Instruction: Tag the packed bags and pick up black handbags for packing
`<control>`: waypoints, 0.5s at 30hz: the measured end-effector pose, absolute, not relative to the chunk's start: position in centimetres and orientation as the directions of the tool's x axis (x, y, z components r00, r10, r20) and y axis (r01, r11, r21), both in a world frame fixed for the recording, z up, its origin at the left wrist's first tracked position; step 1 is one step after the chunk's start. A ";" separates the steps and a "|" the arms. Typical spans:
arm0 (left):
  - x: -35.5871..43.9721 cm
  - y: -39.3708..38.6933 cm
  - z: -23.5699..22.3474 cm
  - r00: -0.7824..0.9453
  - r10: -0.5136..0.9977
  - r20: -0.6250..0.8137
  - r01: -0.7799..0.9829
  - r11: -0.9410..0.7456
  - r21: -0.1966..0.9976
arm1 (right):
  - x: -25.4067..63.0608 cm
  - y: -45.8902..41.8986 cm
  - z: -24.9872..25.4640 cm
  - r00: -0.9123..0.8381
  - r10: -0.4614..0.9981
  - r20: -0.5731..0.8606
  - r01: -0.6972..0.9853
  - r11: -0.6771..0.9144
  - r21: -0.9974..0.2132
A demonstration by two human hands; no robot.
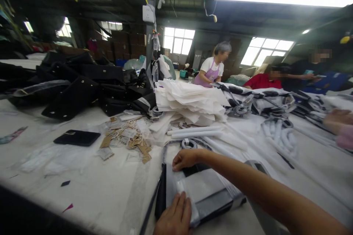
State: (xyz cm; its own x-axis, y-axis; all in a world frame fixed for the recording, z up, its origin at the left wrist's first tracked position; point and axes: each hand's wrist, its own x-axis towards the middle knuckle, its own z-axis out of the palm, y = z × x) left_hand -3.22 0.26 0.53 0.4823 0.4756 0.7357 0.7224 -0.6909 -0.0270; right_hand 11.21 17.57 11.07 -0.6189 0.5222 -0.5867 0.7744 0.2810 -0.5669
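Note:
A black handbag (217, 211) lies on the table in front of me, its body mostly covered by a pale wrapping sheet (205, 183) with shiny clear plastic along one strip. My right hand (186, 158) reaches across from the right, thumb and fingers pinched on the far left edge of the sheet. Near the bag's front left corner, my left hand (175, 214) rests with its fingers stretched flat on the sheet. Behind my right hand, a dark strap or handle loops over the table, partly hidden by the hand and forearm.
Tags with strings (135, 137) lie left of the bag, beside a black flat pouch (77, 137). Beyond are a stack of white sheets (190, 99), white rolls (195, 132) and a heap of black bags (74, 91). Co-workers (211, 69) stand across the table; another person's hand shows at right.

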 end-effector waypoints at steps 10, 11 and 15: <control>-3.7 -0.7 2.0 0.550 0.541 0.636 0.724 -0.689 -0.041 | 11.5 15.5 12.0 -0.572 0.599 -0.560 0.802 0.262 -0.537; -3.7 -0.8 2.2 0.551 0.551 0.627 0.725 -0.688 -0.033 | 11.4 15.8 11.7 -0.566 0.586 -0.580 0.802 0.228 -0.552; -3.9 -1.0 2.5 0.563 0.574 0.594 0.724 -0.690 -0.019 | 10.7 17.1 11.2 -0.540 0.529 -0.655 0.806 0.101 -0.583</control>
State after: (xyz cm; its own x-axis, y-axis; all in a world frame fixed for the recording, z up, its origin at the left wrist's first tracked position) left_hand -3.90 -0.99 2.54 0.5629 0.5743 0.5944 0.7239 -0.6896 -0.0192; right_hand 10.66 17.14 11.19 -0.5397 0.5289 -0.6550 0.8062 0.1008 -0.5830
